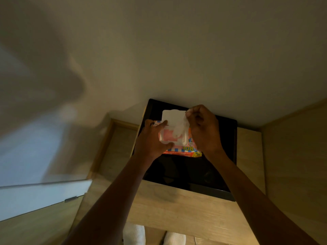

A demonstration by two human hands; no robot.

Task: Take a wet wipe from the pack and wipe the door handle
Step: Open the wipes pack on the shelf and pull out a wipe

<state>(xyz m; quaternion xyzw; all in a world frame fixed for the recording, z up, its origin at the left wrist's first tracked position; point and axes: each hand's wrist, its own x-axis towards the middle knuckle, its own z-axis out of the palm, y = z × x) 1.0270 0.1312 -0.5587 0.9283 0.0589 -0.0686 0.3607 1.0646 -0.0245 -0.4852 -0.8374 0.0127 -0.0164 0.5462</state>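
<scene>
Your left hand point(154, 138) grips the pack point(178, 138) on the dark counter point(228, 138); your right hand point(201, 128) pinches the wet wipe point(179, 129) at its opening. It's limp, light, tearable: hold the corner.

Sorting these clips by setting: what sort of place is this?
Probably a home kitchen: a black glass cooktop set into a wooden counter, a plain wall behind, and a white cabinet beside it.
</scene>
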